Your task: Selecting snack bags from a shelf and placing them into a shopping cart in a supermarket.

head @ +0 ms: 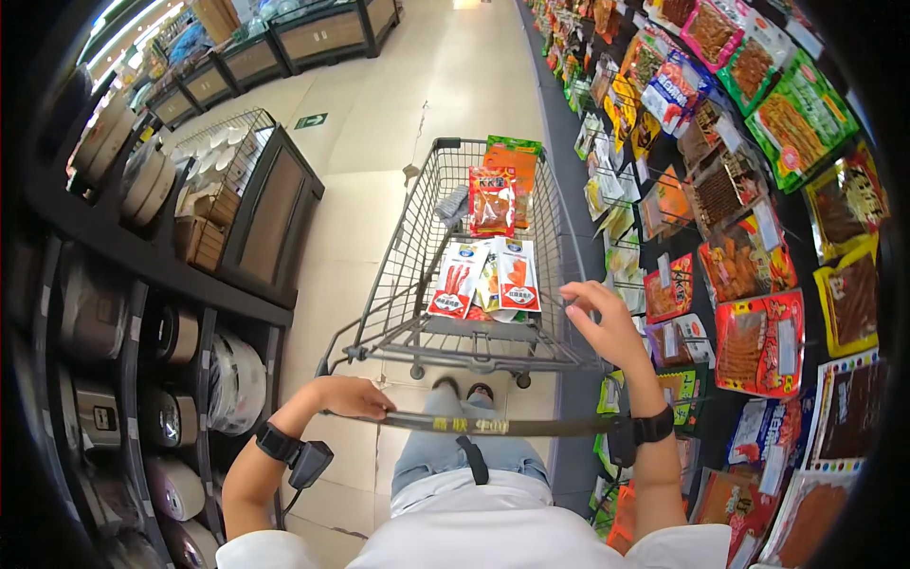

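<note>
My left hand (352, 397) rests closed over the left part of the shopping cart's handlebar (490, 424). My right hand (603, 323) is raised beside the right rim of the wire shopping cart (384, 284), fingers loosely apart and holding nothing. Inside the cart lie two white-and-red snack packets (455, 281) (519, 274), with another packet partly hidden between them. Farther forward a red snack packet (492, 203) leans against an orange-and-green packet (515, 160). A grey rolled item (451, 204) lies at the cart's left side.
Hanging snack packets (761, 341) fill the dark display wall at right. Shelves of rice cookers and other boxed-looking appliances (170, 412) stand at left, near a wire-topped display bin (263, 206). A tiled aisle (469, 85) runs ahead, with display counters (320, 43) at its far left.
</note>
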The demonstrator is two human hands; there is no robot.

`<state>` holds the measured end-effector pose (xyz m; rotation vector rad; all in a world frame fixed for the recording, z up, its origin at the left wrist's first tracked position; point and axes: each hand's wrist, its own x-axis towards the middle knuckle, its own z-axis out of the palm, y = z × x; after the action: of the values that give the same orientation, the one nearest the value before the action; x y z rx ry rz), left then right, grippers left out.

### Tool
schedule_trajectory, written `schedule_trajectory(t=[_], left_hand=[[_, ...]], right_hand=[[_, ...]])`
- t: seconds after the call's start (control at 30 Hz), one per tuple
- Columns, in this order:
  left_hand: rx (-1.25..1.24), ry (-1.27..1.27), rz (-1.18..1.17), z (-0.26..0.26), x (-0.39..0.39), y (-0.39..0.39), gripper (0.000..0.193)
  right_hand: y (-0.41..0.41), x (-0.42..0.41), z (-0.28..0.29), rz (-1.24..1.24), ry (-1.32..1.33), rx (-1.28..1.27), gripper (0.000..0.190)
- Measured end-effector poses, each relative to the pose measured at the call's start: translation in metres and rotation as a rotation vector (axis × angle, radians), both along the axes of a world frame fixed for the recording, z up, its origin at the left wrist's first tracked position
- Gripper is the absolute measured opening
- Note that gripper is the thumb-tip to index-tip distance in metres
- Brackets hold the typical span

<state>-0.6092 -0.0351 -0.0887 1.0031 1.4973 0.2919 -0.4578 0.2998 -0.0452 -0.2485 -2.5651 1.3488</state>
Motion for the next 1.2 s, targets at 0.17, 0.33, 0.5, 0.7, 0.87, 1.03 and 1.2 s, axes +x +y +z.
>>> schedule_trajectory(t=[0.17,0.33,0.5,0.7,0.87,1.03,1.2], left_hand=[[-0.028,-0.162,0.171,0.005,-0.051,0.040,0.031],[0.208,-0.022,0.406,-0.041,-0.118,0.137,0.029],[0.020,-0.024,0.812,-0.151,-0.153,0.220,0.034],[-0.083,0.191,0.957,-0.329,-0.137,0.205,0.046],[-0.257,0.148,0.902,-0.414,-0.115,0.162,0.061],[-0.129,0.064,0.952,-0.478,-0.116,0.125,0.062],[-0.254,-0.108,1.052,-0.458,-0.100,0.157,0.074]], right_hand=[[0.026,-0.050,-0.026,0.083,-0.144,-0.019,0.026],[0.061,-0.103,-0.104,-0.022,-0.291,-0.193,0.030],[0.078,-0.137,-0.220,-0.219,-0.313,-0.395,0.032],[0.065,-0.125,-0.347,-0.381,-0.570,-0.603,0.038],[0.023,-0.118,-0.385,-0.321,-0.736,-0.866,0.048],[-0.013,-0.145,-0.407,-0.261,-0.811,-1.147,0.062],[-0.020,-0.148,-0.433,-0.388,-0.716,-1.134,0.039]])
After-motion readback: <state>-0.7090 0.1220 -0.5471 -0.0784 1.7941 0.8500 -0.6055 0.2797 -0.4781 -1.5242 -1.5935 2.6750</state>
